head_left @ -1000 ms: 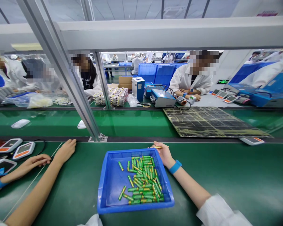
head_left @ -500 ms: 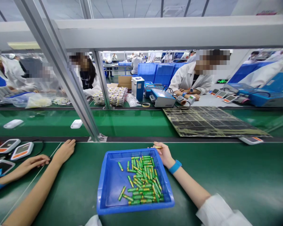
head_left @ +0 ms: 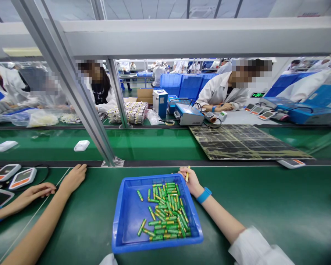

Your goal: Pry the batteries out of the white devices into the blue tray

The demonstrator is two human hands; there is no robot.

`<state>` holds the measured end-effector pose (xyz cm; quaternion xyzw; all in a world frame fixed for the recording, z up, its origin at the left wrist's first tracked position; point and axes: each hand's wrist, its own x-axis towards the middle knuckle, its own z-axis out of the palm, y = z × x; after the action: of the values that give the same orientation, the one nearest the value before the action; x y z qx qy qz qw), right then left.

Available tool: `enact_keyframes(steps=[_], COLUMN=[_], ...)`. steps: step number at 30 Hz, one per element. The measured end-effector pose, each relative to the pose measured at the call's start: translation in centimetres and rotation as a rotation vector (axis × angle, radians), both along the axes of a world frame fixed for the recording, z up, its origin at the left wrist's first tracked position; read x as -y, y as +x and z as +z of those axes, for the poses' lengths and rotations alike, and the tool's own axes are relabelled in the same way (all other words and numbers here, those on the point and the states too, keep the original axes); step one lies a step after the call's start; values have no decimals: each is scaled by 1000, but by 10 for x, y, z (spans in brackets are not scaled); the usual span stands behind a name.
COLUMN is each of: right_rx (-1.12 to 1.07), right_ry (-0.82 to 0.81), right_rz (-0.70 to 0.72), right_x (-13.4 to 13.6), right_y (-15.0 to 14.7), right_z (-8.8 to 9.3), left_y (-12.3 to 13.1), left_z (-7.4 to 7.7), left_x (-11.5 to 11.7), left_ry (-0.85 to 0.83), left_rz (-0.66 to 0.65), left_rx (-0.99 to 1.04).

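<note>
My right hand (head_left: 191, 181), wearing a blue wristband (head_left: 204, 195), is closed on a slim yellow pen-like tool (head_left: 187, 174) at the far right corner of a blue tray (head_left: 117, 221). The tool stands nearly upright, its thin tip pointing down; its exact kind is too small to tell. Several green-and-gold battery-like cylinders (head_left: 168, 211) lie in the tray, mostly towards its right side. My left hand (head_left: 73, 179) rests on the green table (head_left: 91, 217) near its far edge, to the left of the tray, fingers loosely extended and holding nothing.
A co-worker's hand (head_left: 41, 190) lies just left of mine, beside white-and-orange display devices (head_left: 23, 178). Beyond the table runs a green conveyor (head_left: 143, 143) carrying white devices (head_left: 82, 145). A dark, scratched board (head_left: 248, 141) lies across it. A metal post (head_left: 71, 84) slants upward at left.
The yellow tool has turned in my right hand from nearly level to nearly upright. White devices on the conveyor have shifted left. My left hand and the tray hold their places.
</note>
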<state>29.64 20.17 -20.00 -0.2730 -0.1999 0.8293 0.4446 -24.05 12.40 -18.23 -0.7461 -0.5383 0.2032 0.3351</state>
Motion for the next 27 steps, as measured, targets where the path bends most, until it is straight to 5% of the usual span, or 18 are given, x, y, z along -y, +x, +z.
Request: enact_keyframes(steps=[9,27], right_rx=[22,75], right_ry=[6,38], right_rz=[25,18], right_x=[1,0], right_y=[0,-3], right_z=[1,2], left_y=[3,-6], left_z=[4,1], left_x=[0,-11], left_ry=[7,167], left_rz=[0,-411], left_rx=[-54,206])
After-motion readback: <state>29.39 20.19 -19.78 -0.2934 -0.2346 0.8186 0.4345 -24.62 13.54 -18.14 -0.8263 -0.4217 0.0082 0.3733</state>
